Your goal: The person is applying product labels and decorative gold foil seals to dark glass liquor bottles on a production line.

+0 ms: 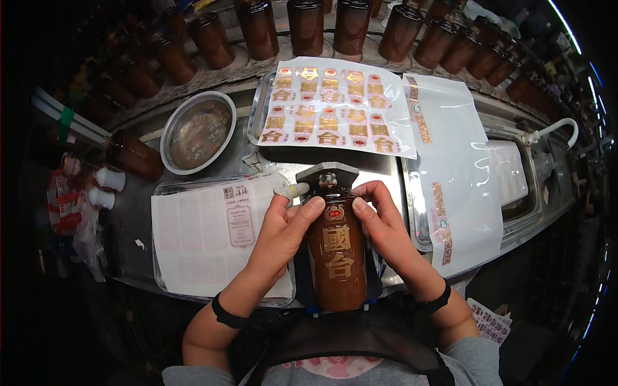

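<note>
Bottle [337,257], brown, held at its shoulders.
My left fingers [313,206] and right fingers [360,206] grip it from both sides; beyond them lies a gold label sheet [336,107], to their left a white sheet [206,235].

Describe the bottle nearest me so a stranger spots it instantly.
Find the metal worktable, then the middle of its near edge. There, between black wristbands, is a glossy brown bottle. Big gold characters below a red emblem distinguish it from the plain bottles along the back.
</note>
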Available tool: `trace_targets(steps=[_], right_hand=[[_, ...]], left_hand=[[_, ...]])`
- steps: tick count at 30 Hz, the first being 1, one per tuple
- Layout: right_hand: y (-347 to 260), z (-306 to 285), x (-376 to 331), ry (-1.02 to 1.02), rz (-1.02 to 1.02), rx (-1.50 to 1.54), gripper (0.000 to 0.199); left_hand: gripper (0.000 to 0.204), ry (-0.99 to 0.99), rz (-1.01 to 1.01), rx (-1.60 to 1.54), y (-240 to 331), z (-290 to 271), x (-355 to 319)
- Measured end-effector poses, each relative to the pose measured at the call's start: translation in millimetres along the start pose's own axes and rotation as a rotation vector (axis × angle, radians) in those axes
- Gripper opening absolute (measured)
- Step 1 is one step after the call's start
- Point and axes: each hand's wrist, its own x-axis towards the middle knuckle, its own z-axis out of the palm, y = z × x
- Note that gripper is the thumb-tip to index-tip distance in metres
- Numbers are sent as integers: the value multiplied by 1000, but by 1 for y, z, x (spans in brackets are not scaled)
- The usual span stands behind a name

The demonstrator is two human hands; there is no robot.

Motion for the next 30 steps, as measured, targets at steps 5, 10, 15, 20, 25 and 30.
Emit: trace_targets(steps=[5,10,15,20,25,30], right_hand=[[5,-4,1,-7,-47,-13,33],[4,1,-2,49,-110,-176,45],[0,5,-2,60,-90,-126,47],[-4,12,-5,60,-66,-39,44],[4,13,-2,24,-65,-64,40],[3,21,0,52,-59,-90,40]], left_hand=[[46,-27,117,138,-8,3,9],[46,-19,138,160,-8,7,10],[46,-39,169,143,-8,7,10],[48,-34,122,121,-6,1,3],[50,-44,114,-6,-9,-9,-6],[51,-61,191,2,-18,-11,-6]])
